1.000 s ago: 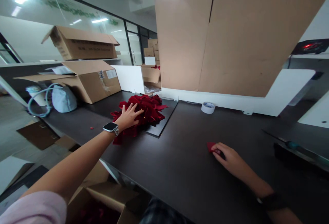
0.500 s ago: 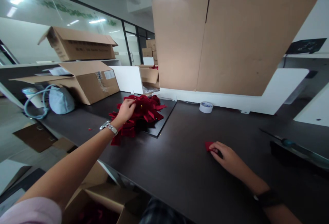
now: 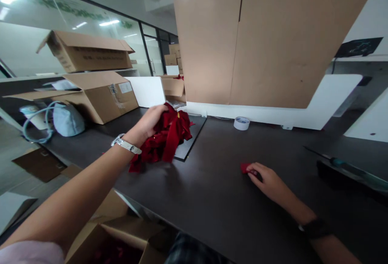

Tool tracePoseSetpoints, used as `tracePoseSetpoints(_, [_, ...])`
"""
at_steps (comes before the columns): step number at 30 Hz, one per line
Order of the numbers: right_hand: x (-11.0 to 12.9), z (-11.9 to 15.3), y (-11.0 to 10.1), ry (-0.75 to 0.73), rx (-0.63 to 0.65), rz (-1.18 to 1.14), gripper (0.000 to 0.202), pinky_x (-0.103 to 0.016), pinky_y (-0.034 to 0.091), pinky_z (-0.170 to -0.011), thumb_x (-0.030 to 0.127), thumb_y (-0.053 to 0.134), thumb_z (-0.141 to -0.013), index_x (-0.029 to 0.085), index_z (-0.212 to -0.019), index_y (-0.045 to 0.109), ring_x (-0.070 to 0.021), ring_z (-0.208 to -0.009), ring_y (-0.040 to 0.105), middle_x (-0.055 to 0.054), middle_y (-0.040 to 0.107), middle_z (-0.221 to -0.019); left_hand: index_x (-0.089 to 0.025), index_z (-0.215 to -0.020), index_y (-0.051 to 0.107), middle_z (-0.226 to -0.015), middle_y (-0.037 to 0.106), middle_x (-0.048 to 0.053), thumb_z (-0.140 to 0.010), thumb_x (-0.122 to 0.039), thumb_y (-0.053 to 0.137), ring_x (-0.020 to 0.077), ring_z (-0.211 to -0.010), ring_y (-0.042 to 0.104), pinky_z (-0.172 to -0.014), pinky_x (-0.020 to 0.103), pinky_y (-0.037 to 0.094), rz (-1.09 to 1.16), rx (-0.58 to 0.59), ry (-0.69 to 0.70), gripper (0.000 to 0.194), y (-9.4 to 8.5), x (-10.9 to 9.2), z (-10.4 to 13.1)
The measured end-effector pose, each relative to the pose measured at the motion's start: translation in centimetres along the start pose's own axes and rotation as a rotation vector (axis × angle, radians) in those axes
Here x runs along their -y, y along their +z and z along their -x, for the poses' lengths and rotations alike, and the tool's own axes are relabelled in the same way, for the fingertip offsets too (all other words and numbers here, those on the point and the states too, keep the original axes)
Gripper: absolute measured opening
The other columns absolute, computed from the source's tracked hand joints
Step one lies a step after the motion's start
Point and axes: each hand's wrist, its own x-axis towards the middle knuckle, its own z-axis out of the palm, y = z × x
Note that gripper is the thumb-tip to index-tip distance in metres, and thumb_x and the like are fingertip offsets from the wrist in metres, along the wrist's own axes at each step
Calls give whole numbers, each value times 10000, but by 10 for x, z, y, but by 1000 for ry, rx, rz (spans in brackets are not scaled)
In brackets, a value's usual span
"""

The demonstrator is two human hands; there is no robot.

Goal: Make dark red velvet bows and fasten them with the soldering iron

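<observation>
Presently the left hand (image 3: 148, 123) is clenched on a bunch of red ribbon bows (image 3: 166, 138), lifted clear of the black board (image 3: 190, 140) just beneath. Right hand (image 3: 266, 181) lies flat on the dark table (image 3: 212, 191), fingertips pressing a small red piece (image 3: 244, 167). Beyond those fingers stands a tape roll (image 3: 241, 123); left of the bows, an open carton (image 3: 100, 96).

Bunch of dark red ribbon bows (image 3: 165, 140) lifted off table, small red piece (image 3: 244, 167) flat on tabletop

dark table (image 3: 218, 191) carries red bows (image 3: 163, 142), tape roll (image 3: 241, 123), cardboard boxes (image 3: 100, 96).
</observation>
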Motion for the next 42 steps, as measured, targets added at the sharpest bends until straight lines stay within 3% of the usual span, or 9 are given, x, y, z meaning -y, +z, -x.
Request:
tracePoseSetpoints(9, [-2,-3,-6,225,-269,-214,243,-333,499,-701,360,447,-811,185,-924,571,-198,-739,633,-80,655,-823,-148,-703,559,-645,601,8,-701,-291,596,121,-555,574,-526,231,457,335,717,-352,148,92,3,80])
tracePoseSetpoints(12, [-5,-3,-5,275,-321,-250,278,-328,496,-666,367,451,-816,179,-995,550,-189,-695,621,-67,640,-779,-153,-797,582,-697,607,9,-792,-344,513,111,-571,546,-556,237,444,118,849,-262,203,108,36,81])
tracePoseSetpoints(14, [-6,-4,-5,274,-357,-262,291,-322,494,-651,369,465,-814,172,-1014,537,-183,-686,611,-61,628,-762,-157,-720,548,-656,561,-3,-839,-336,479,112,-581,509,-593,250,441,-218,909,-45,226,114,65,76])
tracePoseSetpoints(19, [2,-5,-9,285,-413,-415,288,-269,493,-565,385,502,-809,175,-1006,513,-164,-691,596,-52,605,-773,-149,-1040,543,-1050,594,113,-836,-149,459,223,-998,548,-915,401,438,-656,657,463,221,123,104,87])
tracePoseSetpoints(24, [16,-6,-12,276,-384,-616,283,-245,479,-530,397,501,-821,181,-1004,488,-109,-574,542,-15,594,-747,-227,-1235,516,-1303,540,102,-901,-253,488,233,-1180,510,-1000,405,406,-603,1052,797,336,142,103,121])
tracePoseSetpoints(29, [31,-4,-18,322,-297,-766,277,-230,466,-528,390,538,-828,183,-1007,497,-98,-580,540,-8,588,-752,-217,-935,645,-1102,657,43,-840,-178,546,208,-1039,599,-1076,489,280,-611,1013,661,143,157,106,107])
tracePoseSetpoints(32, [39,-2,-19,363,-207,-859,275,-220,468,-540,378,560,-833,192,-1030,511,-96,-607,548,0,582,-752,-185,-778,597,-923,660,42,-867,-220,513,174,-895,606,-934,386,410,-414,851,505,128,160,111,93])
tracePoseSetpoints(36, [46,1,-11,396,-95,-950,285,-224,494,-554,361,586,-829,205,-1053,502,-88,-599,562,18,584,-752,-200,-957,523,-948,601,67,-878,-315,541,175,-893,573,-791,317,458,-166,615,369,141,157,118,91])
tracePoseSetpoints(42, [54,5,0,371,-69,-961,322,-264,548,-620,337,585,-849,231,-1111,432,-120,-670,630,13,626,-774,-210,-1051,496,-991,584,57,-823,-356,643,175,-890,562,-784,306,459,-185,717,406,308,152,116,102])
